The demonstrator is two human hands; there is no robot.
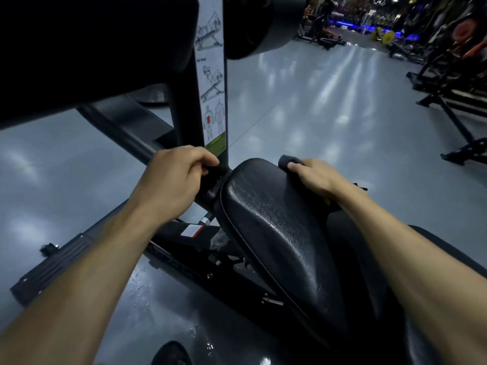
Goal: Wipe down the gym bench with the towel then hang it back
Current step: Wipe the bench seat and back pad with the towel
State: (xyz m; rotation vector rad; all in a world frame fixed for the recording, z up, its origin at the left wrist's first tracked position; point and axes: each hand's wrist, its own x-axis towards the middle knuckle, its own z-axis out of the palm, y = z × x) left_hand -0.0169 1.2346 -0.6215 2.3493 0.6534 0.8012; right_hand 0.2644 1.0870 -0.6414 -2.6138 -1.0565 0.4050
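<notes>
Glossy grey gym flooring (316,106) fills the view, streaked with ceiling-light reflections and speckled with droplets close by. Nearest the camera, both bare forearms reach forward and down from the bottom corners, either side of the black padded vinyl bench seat (276,233), whose teardrop-shaped surface is beaded with moisture. Below it sits the black steel base frame (189,248), with a small red-and-white sticker on it.

The left hand (174,177) is at the seat's far left edge, wrist bent, knuckles up, fingers curled and pinching a dark part at the foot of the black upright post (187,111); exactly what it pinches is too dark to tell. The right hand (316,177) rests on the seat's far right edge, fingers curled over a dark grey fuzzy towel (288,161), thumb pressed on top; the towel bunches out beyond the fingertips, touching the pad's rim.

Further up the post, a white exercise-diagram label (212,75) with a green bottom band runs vertically. A large black round weight plate (258,25) hangs above. Far behind, dim racks and machines (448,61) line the right side, with blue lights at the back.
</notes>
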